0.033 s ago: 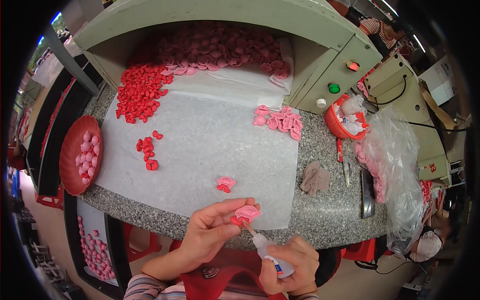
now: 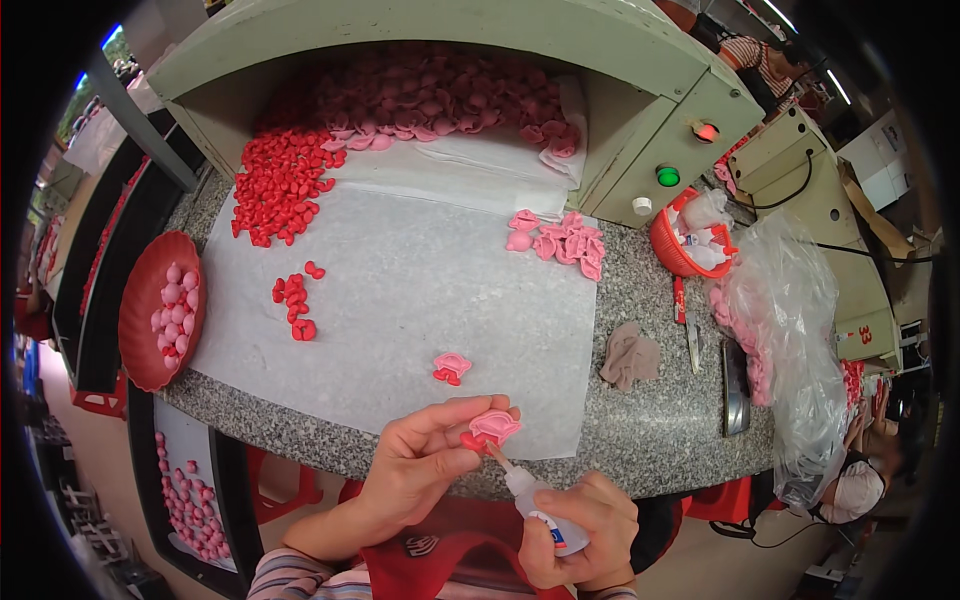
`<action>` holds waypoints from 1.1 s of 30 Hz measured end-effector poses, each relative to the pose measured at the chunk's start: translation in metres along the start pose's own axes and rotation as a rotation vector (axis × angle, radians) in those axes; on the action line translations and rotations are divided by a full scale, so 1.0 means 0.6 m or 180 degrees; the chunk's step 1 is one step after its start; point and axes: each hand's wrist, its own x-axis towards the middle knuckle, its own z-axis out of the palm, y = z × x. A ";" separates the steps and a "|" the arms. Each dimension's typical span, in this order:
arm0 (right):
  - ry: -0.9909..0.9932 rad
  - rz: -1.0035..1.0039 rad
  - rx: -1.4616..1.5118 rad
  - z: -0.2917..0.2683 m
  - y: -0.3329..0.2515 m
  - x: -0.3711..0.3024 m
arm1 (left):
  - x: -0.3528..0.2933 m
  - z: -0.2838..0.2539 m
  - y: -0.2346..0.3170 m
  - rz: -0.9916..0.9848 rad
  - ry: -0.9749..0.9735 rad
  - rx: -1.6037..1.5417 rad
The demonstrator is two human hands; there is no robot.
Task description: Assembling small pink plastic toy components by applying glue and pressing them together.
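Observation:
My left hand (image 2: 420, 462) pinches a small pink moulded piece (image 2: 495, 427) with a red bit at its lower edge, held over the front edge of the counter. My right hand (image 2: 580, 530) grips a small clear glue bottle (image 2: 540, 505) whose nozzle tip touches the underside of that pink piece. Just beyond, a finished pink and red piece (image 2: 452, 366) lies on the white paper sheet (image 2: 420, 280). A small cluster of red pieces (image 2: 295, 297) lies at the sheet's left, and a group of pink pieces (image 2: 560, 240) at its far right corner.
A big heap of red pieces (image 2: 280, 180) and pink pieces (image 2: 430, 95) fills the back under a green machine housing (image 2: 640, 140). A red oval tray (image 2: 160, 310) with pink pieces sits left. A red basket (image 2: 690, 245), a rag (image 2: 630, 355), a clear bag (image 2: 790, 330) lie right.

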 end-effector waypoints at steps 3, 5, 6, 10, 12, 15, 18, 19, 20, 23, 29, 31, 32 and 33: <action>0.0040 -0.0004 0.0027 0.002 0.001 0.002 | 0.000 0.001 0.000 -0.0011 0.0041 0.0016; 0.0016 0.0012 0.0003 0.001 0.000 0.005 | 0.000 0.001 -0.001 -0.0009 0.0047 0.0019; -0.0013 0.0025 -0.0018 0.001 0.000 0.006 | 0.001 0.001 0.000 0.0016 0.0045 0.0039; 0.0050 0.0042 -0.0009 0.003 0.002 0.004 | 0.001 0.000 -0.001 0.0092 0.0025 0.0045; 0.0089 0.0047 -0.0013 0.002 0.003 0.004 | 0.001 -0.006 -0.004 0.0142 -0.0067 0.0021; 0.0094 0.0044 -0.0066 0.001 0.007 0.003 | 0.001 -0.006 -0.005 0.0165 -0.0048 0.0027; 0.0095 0.0090 -0.0069 -0.001 0.006 0.004 | 0.001 -0.004 -0.005 0.0169 0.0046 0.0067; 0.0106 0.0095 -0.0076 -0.001 0.006 0.004 | 0.001 -0.004 -0.005 0.0206 0.0039 0.0069; 0.0117 0.0106 -0.0053 -0.001 0.006 0.005 | 0.001 -0.004 -0.005 0.0196 0.0031 0.0071; 0.0145 0.0130 -0.0039 -0.002 0.007 0.006 | 0.002 -0.006 -0.005 0.0196 0.0039 0.0050; 0.0159 0.0164 -0.0059 -0.003 0.009 0.007 | 0.003 -0.006 -0.002 0.0185 0.0083 0.0002; 0.0162 0.0155 -0.0055 -0.005 0.009 0.007 | 0.002 -0.006 -0.002 0.0228 0.0065 -0.0044; 0.0149 0.0162 -0.0067 -0.005 0.009 0.007 | 0.002 -0.008 -0.002 0.0224 0.0067 -0.0046; 0.0136 0.0168 -0.0079 -0.005 0.009 0.007 | 0.003 -0.010 -0.003 0.0256 -0.0002 -0.0133</action>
